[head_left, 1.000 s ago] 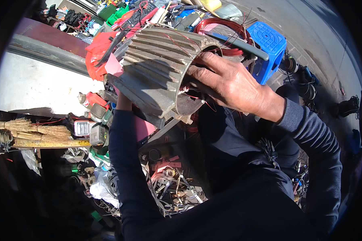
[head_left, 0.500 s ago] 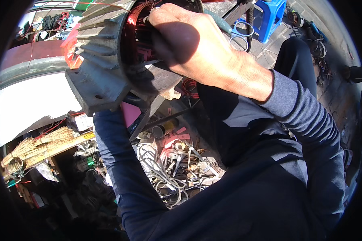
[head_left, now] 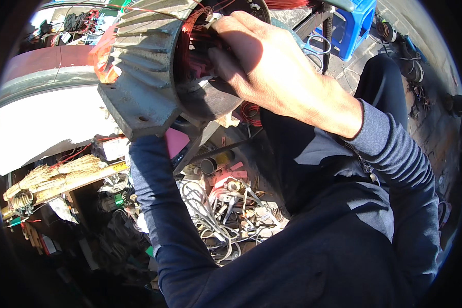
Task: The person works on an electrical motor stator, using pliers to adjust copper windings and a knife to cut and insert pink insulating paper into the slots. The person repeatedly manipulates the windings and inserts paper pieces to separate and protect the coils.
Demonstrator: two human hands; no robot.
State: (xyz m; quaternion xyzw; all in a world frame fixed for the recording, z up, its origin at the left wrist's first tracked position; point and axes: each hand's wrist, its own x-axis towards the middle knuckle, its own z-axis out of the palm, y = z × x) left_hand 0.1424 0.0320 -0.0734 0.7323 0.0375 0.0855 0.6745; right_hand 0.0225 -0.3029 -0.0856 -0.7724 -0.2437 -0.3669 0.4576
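Observation:
A grey finned metal motor housing (head_left: 141, 56) fills the upper middle, its open end toward the right and copper-red windings (head_left: 192, 31) showing inside. A bolt-holed foot (head_left: 141, 110) sticks out low on its left. My right hand (head_left: 267, 72) reaches into the opening, fingers curled at the windings beside a small whitish piece; what the fingertips grip is unclear. Thin red wires arch over the housing's top. My left forearm (head_left: 159, 195) runs up beneath the foot, with that hand hidden behind the housing.
A blue plastic stool (head_left: 351, 28) stands upper right, by scissors (head_left: 317, 46) and a coil of red wire (head_left: 287, 4). A white panel (head_left: 46, 128) and straw brushes (head_left: 56, 174) lie left. Tangled cables and scraps (head_left: 220, 220) lie below, and motor parts (head_left: 416, 72) sit on the pavement.
The housing's open end shows more windings than a second ago, and the housing sits further left and higher in view. My right fingers have curled deeper inside. Since half a second ago it shifted slightly right.

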